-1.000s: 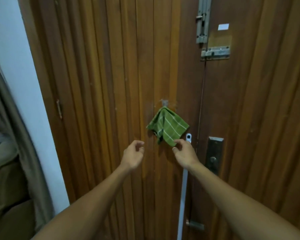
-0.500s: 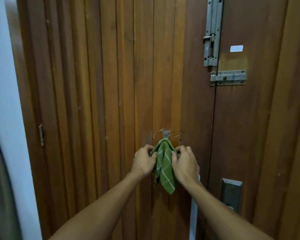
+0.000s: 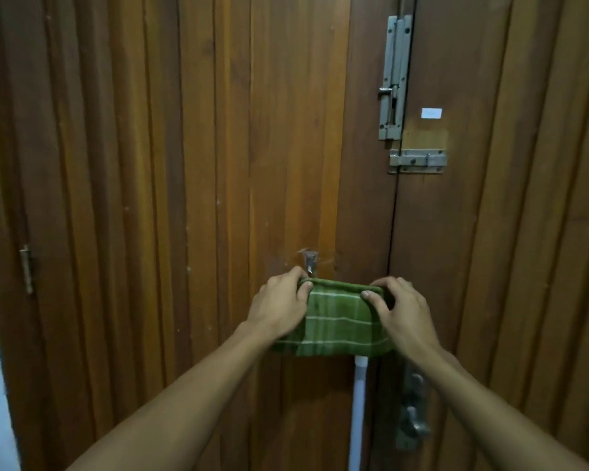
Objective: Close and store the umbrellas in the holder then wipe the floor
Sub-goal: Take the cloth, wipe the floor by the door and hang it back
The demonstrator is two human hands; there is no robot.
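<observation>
We face a wooden door (image 3: 191, 164) of vertical planks, and it fills our view. At two o'clock a tall metal slide bolt (image 3: 394, 78) runs along the door seam, with a shorter horizontal latch (image 3: 418, 161) just below it and a small white sticker (image 3: 431, 113) beside them; we can read no writing on it. At five o'clock sits a metal lock plate (image 3: 413, 413), and just left of it a white pole (image 3: 358, 413) stands upright against the door. A small metal hook (image 3: 309, 263) sits near centre. Right below it we hold the green checked cloth (image 3: 337, 322) spread flat, its top edge at the hook's base. Our left hand (image 3: 279, 305) pinches the top left corner, fingers curled over the edge; our right hand (image 3: 400, 312) grips the top right corner likewise. Both forearms reach up from six o'clock.
</observation>
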